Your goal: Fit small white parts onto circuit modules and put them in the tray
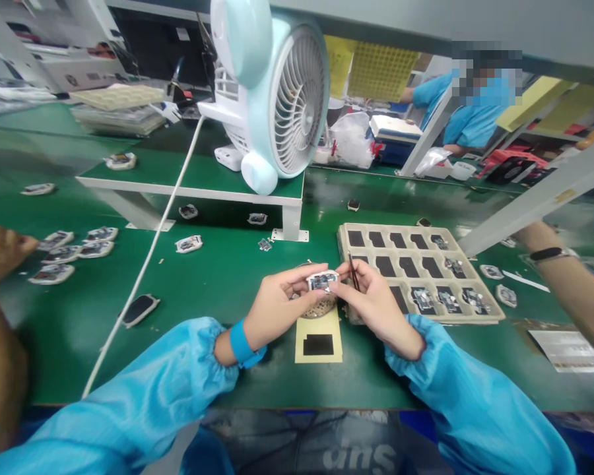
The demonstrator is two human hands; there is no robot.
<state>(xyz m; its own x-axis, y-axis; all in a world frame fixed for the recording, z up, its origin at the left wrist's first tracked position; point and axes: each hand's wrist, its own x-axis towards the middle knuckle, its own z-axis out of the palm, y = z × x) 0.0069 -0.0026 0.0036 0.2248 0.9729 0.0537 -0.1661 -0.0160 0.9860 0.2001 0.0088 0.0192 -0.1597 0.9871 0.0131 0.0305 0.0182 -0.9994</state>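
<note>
Between the fingers of my left hand (272, 303) sits a small white device housing (323, 281) with a circuit board inside, its open side facing up. My right hand (379, 307) is closed around dark tweezers (353, 270), which point up and away from the housing. Its thumb and fingertips touch the housing's right side. Just beneath both hands is a round, speckled object (321, 309), partly covered by them. A yellow sheet (301, 356) with a black rectangular piece (319, 344) lies in front of it.
A beige compartment tray (495, 311) with black pads and circuit boards stands right. Several housings (52, 274) lie left, near another person's hand (4, 254). A fan (297, 99) stands on a green riser (178, 178); a white cable (143, 264) crosses the table. Another person's arm (564, 277) reaches in right.
</note>
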